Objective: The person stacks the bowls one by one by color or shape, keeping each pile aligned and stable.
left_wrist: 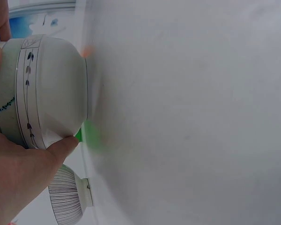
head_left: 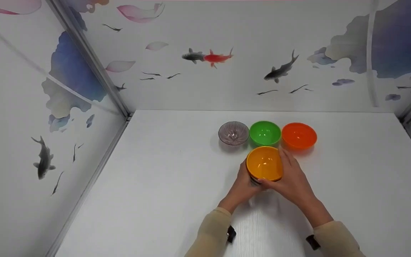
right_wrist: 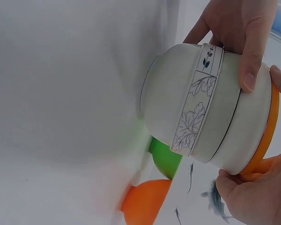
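A nested stack of several bowls stands between both hands, topped by a yellow bowl [head_left: 264, 162] whose inside faces up. Below its orange-yellow rim show pale bowls, the lowest a white bowl [left_wrist: 61, 84] with a leaf-patterned band. My left hand [head_left: 244, 184] grips the pale lower bowls from the left, thumb along the side. On the right, my right hand [head_left: 293, 180] holds the top of the stack, its fingers and thumb at the yellow bowl's rim. I cannot tell whether the stack's foot touches the table.
Behind the stack, a ribbed clear purplish bowl [head_left: 233, 133], a green bowl [head_left: 265, 133] and an orange bowl [head_left: 299, 136] stand in a row on the white table [head_left: 155, 178]. Panels painted with fish rise at the back [head_left: 244, 85] and left side.
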Demonstrator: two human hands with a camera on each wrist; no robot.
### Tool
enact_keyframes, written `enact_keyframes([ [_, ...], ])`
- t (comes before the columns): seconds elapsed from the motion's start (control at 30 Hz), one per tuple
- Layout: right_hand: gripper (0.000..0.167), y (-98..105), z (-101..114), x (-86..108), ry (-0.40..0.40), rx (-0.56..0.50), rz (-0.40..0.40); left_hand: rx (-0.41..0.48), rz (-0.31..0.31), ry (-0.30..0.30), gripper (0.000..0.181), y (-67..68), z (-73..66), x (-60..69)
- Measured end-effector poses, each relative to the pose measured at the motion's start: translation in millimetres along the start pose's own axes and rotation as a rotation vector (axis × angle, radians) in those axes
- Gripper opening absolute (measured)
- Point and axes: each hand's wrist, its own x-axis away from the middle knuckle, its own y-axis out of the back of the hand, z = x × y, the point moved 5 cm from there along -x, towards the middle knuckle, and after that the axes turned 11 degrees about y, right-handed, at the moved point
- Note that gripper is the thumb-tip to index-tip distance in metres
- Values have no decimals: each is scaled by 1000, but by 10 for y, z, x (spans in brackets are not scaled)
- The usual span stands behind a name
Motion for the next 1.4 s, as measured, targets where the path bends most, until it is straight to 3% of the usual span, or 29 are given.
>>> enact_keyframes([
  [0.77,113,-42,-27,38,24,-14,-26,-6,-1,5,107,-5,11,-22],
  [1.4,119,-57,-63,46,-9,-19,8,8,19,5,108,1,23,0],
])
